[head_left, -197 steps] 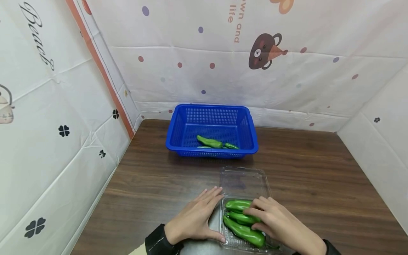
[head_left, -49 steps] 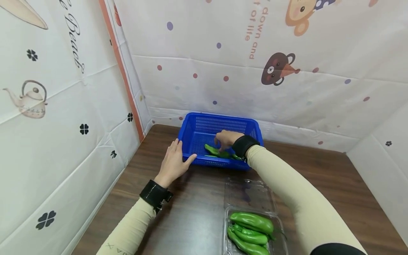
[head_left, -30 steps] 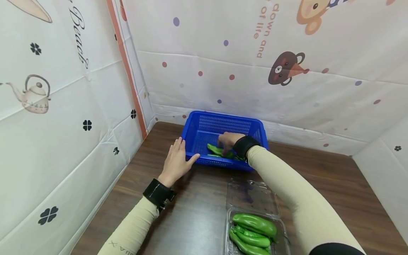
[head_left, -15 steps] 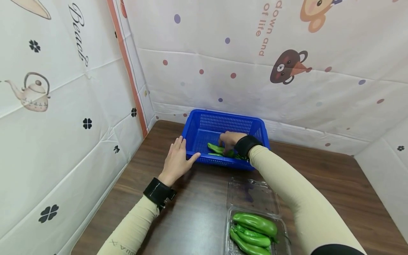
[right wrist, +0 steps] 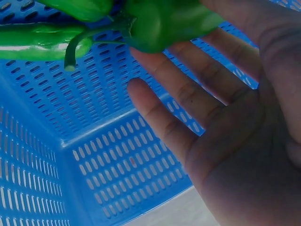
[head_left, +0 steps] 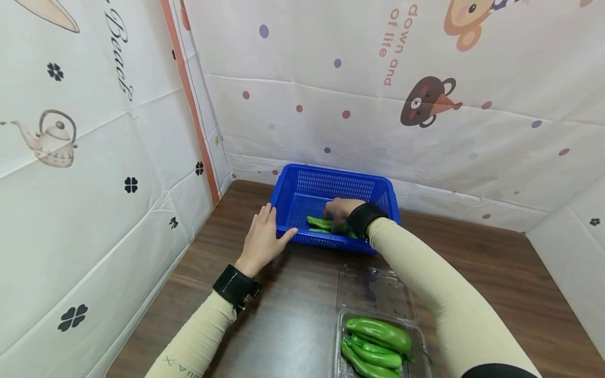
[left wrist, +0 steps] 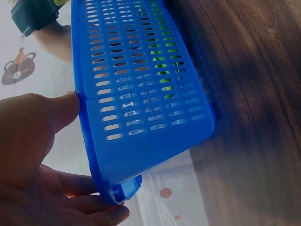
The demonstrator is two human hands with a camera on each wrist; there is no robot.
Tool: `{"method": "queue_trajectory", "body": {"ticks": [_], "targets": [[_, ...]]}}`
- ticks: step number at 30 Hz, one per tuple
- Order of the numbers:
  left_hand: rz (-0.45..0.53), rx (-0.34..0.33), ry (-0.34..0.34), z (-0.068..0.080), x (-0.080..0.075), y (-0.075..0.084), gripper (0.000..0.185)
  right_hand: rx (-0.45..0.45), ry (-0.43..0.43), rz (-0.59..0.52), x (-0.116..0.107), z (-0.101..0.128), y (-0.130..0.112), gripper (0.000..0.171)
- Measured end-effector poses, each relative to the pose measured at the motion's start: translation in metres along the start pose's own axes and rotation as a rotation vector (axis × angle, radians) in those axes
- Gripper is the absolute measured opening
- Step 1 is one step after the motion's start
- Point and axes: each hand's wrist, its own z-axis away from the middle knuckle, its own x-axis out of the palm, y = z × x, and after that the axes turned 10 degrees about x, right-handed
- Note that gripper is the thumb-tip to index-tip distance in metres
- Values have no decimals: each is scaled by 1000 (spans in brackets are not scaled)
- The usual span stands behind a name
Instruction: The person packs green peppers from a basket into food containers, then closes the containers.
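Pepper (right wrist: 162, 26) is pinched in the basket (head_left: 331, 184) by the right hand (head_left: 341, 208), brought from the box (head_left: 378, 294) behind it, so one is caught but not yet out, with the basket touched by the left hand (head_left: 259, 241), fingers straight.

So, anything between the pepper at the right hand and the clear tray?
Yes: the blue basket's near wall stands between that green pepper and the clear tray, with the open lid lying between wall and tray.
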Motion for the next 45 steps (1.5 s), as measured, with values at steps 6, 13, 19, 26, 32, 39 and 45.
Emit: {"method": "queue_trajectory", "body": {"ticks": [6, 13, 19, 26, 32, 39, 45], "targets": [[3, 6, 5, -1, 0, 1, 85, -2, 28, 9, -1, 3, 2, 38], [25, -17, -3, 1, 1, 2, 86, -11, 49, 46, -4, 5, 1, 38], [25, -12, -5, 2, 0, 5, 86, -46, 71, 41, -9, 11, 2, 43], [13, 2, 8, 5, 1, 7, 85, -107, 126, 34, -15, 24, 5, 43], [26, 12, 13, 9, -1, 9, 84, -130, 166, -2, -19, 42, 8, 42], [25, 18, 13, 15, -3, 12, 83, -150, 232, 0, -20, 69, 15, 46], [32, 36, 12, 19, -6, 17, 84, -193, 293, -42, -13, 90, 21, 43]]}}
